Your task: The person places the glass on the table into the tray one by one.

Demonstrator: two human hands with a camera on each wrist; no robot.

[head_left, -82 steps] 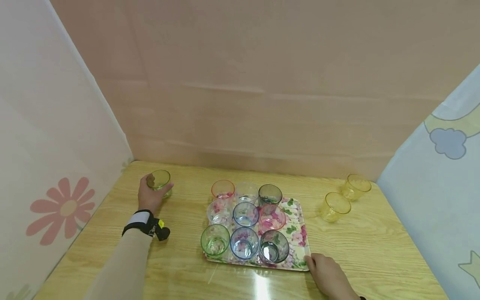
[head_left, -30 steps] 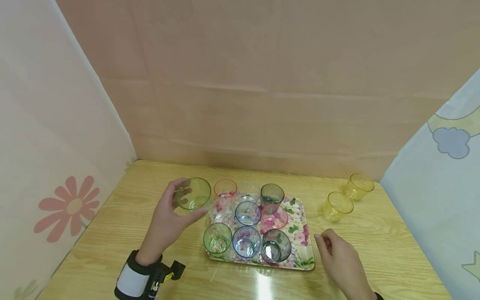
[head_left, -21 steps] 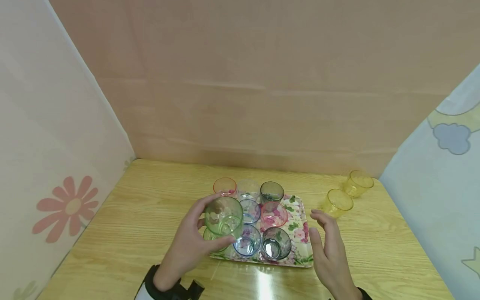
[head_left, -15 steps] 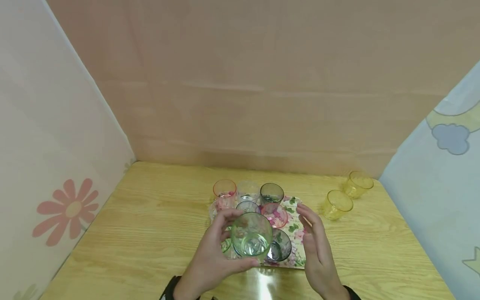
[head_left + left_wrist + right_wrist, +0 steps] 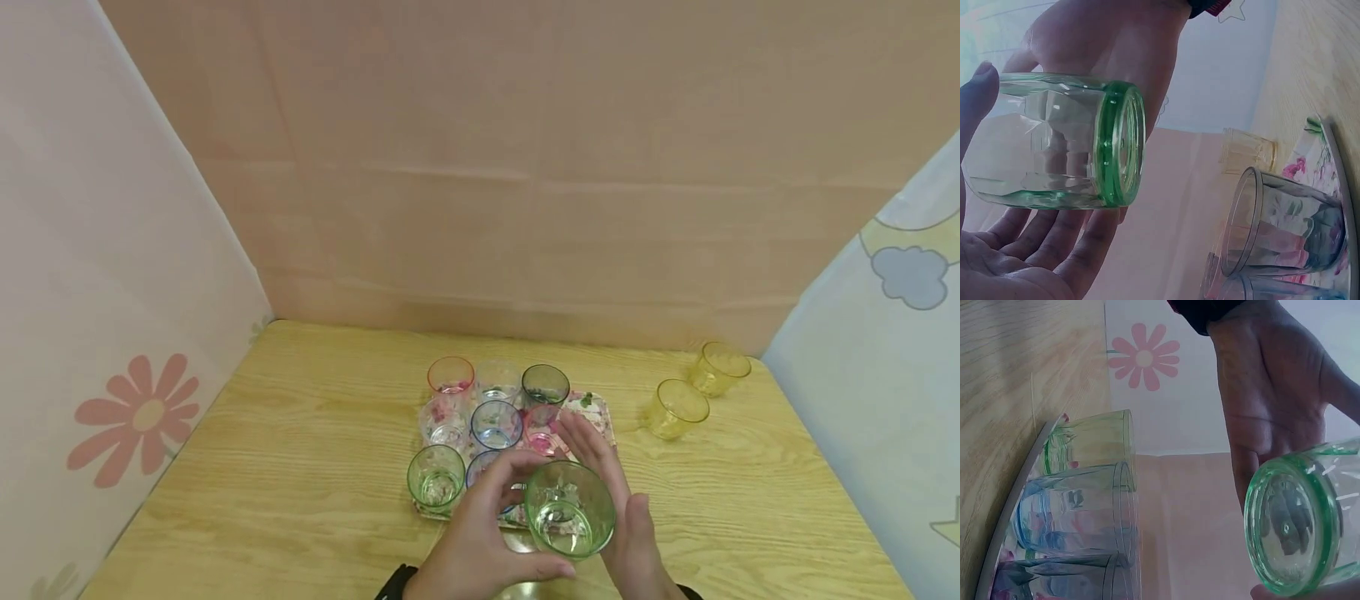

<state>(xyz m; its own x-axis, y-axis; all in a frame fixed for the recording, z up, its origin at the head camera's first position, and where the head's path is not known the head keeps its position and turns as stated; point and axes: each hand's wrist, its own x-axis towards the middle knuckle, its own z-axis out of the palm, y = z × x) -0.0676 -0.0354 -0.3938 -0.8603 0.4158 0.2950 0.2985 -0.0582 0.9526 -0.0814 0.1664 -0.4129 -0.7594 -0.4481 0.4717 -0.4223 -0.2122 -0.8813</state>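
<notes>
In the head view my left hand [image 5: 480,533] holds a green-tinted clear cup [image 5: 570,512] above the front of a floral tray [image 5: 596,407]. The thumb and fingers curl round its side. My right hand [image 5: 626,525] is on the cup's other side, fingers extended; whether it touches the cup is unclear. The left wrist view shows the held cup [image 5: 1054,144] from the side, its thick green base towards the tray. On the tray stand another green cup [image 5: 437,479], a blue cup [image 5: 497,427] and several others. A dark cup [image 5: 1291,219] at the front is largely hidden in the head view.
Two yellow cups [image 5: 677,411] stand on the wooden table [image 5: 315,433], right of the tray. A red-rimmed cup [image 5: 450,375] and a dark-rimmed cup [image 5: 545,385] are at the tray's back. Fabric walls [image 5: 465,208] enclose the table's back and sides.
My left hand picked up the green cup at the table's left and carried it right, over the tray. My right hand let go of the tray's corner, opened and moved in beside the cup.
</notes>
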